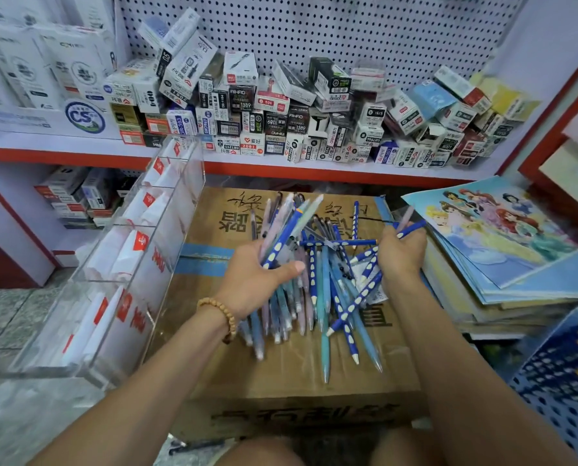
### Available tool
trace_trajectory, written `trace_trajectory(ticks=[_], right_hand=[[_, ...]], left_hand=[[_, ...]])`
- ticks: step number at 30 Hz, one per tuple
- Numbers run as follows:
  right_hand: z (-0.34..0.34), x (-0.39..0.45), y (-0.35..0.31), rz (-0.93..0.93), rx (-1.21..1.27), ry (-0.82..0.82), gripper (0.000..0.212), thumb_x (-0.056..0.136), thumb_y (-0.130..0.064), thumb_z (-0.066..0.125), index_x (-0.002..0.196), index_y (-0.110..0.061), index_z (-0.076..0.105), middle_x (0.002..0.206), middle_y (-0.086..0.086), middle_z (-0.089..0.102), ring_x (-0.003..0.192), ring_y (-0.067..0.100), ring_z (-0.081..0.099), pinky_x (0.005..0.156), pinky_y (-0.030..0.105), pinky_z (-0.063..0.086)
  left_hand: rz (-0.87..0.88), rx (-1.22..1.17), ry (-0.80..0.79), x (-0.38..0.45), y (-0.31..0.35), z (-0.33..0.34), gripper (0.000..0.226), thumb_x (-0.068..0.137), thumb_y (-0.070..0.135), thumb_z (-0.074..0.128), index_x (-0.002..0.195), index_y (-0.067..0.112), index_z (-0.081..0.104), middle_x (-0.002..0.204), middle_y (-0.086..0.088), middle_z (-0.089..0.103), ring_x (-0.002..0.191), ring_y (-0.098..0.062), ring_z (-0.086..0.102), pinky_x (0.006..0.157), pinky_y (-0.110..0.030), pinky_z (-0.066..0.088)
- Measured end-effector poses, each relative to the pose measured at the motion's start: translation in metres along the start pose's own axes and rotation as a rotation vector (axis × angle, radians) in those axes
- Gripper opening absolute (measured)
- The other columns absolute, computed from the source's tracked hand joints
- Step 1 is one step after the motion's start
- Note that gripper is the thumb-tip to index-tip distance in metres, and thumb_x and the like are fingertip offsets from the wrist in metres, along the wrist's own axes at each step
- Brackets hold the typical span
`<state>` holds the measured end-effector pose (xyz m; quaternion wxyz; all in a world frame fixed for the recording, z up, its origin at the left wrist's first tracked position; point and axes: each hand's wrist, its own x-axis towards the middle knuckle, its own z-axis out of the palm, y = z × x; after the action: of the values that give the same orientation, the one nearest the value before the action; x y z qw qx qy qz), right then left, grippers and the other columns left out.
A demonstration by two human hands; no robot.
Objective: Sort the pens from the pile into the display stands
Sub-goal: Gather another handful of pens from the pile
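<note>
A pile of pens [318, 290], blue with white dots, teal and pale pink, lies on top of a cardboard box [291, 375]. My left hand [254, 280] grips a thick bundle of pens that sticks up and away from me. My right hand [400, 253] holds a few blue dotted pens [412, 229] at the pile's right side. A clear acrylic display stand [119, 264] with several compartments and red-and-white labels stands tilted to the left of the box; I see no pens in it.
A red-edged shelf [281, 169] behind the box is stacked with small pen boxes under a white pegboard. A stack of cartoon-printed books [503, 240] lies to the right. A blue perforated basket [563, 375] is at the lower right. My knees are at the bottom edge.
</note>
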<state>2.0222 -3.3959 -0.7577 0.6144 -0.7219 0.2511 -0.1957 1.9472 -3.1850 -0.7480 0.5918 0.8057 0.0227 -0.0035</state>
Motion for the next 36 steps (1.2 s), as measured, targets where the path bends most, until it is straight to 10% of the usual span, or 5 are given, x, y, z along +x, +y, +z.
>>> trace_trajectory(ticks=[7, 10, 18, 29, 36], right_hand=[[0.001, 0.01, -0.021, -0.016, 0.195, 0.14, 0.014, 0.092, -0.009, 0.051, 0.103, -0.009, 0.042, 0.091, 0.01, 0.054, 0.069, 0.021, 0.053, 0.064, 0.031, 0.044], [0.007, 0.006, -0.028, 0.001, 0.26, 0.143, 0.012, 0.094, -0.01, 0.052, 0.097, -0.011, 0.041, 0.083, 0.005, 0.05, 0.067, 0.018, 0.05, 0.061, 0.028, 0.044], [-0.019, 0.012, -0.048, 0.021, 0.315, 0.19, 0.011, 0.092, -0.007, 0.05, 0.102, -0.007, 0.045, 0.09, 0.009, 0.054, 0.064, 0.017, 0.049, 0.06, 0.03, 0.041], [-0.061, -0.07, -0.06, -0.078, 0.243, -0.349, 0.024, 0.098, -0.015, 0.055, 0.075, -0.021, 0.062, 0.07, 0.002, 0.057, 0.056, 0.013, 0.05, 0.055, 0.027, 0.042], [-0.098, -0.107, -0.092, -0.091, 0.304, -0.227, 0.03, 0.1, -0.02, 0.056, 0.074, -0.007, 0.063, 0.071, 0.004, 0.068, 0.062, 0.018, 0.063, 0.058, 0.034, 0.053]], left_hand=[[0.115, -0.052, -0.219, 0.006, 0.028, 0.05, 0.022, 0.074, 0.024, 0.084, 0.082, 0.025, 0.063, 0.066, 0.019, 0.065, 0.055, 0.004, 0.061, 0.055, -0.014, 0.047], [0.103, -0.022, -0.29, 0.006, 0.032, 0.055, 0.039, 0.067, 0.024, 0.088, 0.1, 0.024, 0.068, 0.084, 0.005, 0.076, 0.076, -0.026, 0.072, 0.073, -0.038, 0.06], [0.037, 0.007, -0.272, -0.006, 0.029, 0.033, 0.026, 0.081, 0.015, 0.075, 0.092, -0.002, 0.059, 0.059, 0.003, 0.055, 0.053, -0.021, 0.046, 0.051, -0.037, 0.041], [0.054, -0.223, -0.13, -0.018, 0.08, 0.034, 0.012, 0.081, 0.01, 0.072, 0.07, 0.011, 0.065, 0.069, -0.009, 0.065, 0.06, -0.02, 0.055, 0.065, -0.033, 0.049], [0.121, -0.333, -0.266, -0.056, 0.112, 0.059, 0.01, 0.08, 0.019, 0.078, 0.085, 0.016, 0.07, 0.067, 0.002, 0.071, 0.064, -0.01, 0.065, 0.066, -0.03, 0.058]])
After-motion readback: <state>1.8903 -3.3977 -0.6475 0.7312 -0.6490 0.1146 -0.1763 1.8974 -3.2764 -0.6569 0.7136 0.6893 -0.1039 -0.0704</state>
